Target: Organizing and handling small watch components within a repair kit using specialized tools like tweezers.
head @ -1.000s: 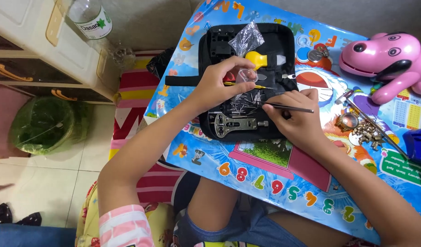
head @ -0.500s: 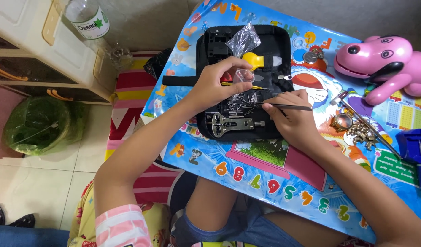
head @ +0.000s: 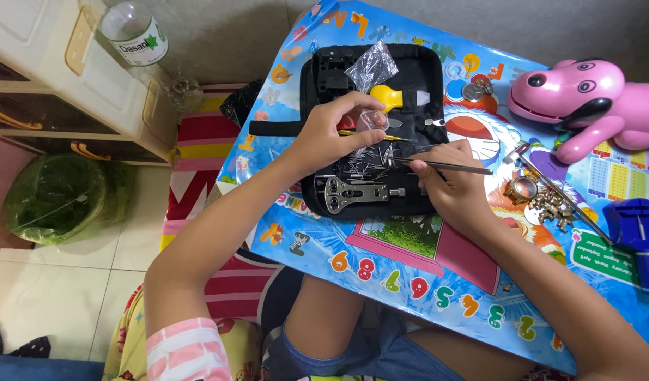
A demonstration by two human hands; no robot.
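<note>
Over the open black zip-up tool case [head: 324, 92] at the desk's twelve o'clock, the left hand [head: 335, 134] pinches a small clear plastic packet [head: 372, 120] — the right hand [head: 448, 180] grips slim steel tweezers [head: 444, 166] amid loose pins [head: 367, 168] — sorting seemingly unfinished.

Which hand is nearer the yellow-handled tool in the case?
Left. The left hand sits right beside the yellow-handled tool; the right hand is lower, holding tweezers.

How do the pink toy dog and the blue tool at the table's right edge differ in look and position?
The pink toy dog is rounded, glossy and large; the blue tool is angular and smaller. The dog lies at the table's far right corner, the blue tool nearer the person. Neither is touched by the left hand or right hand.
</note>
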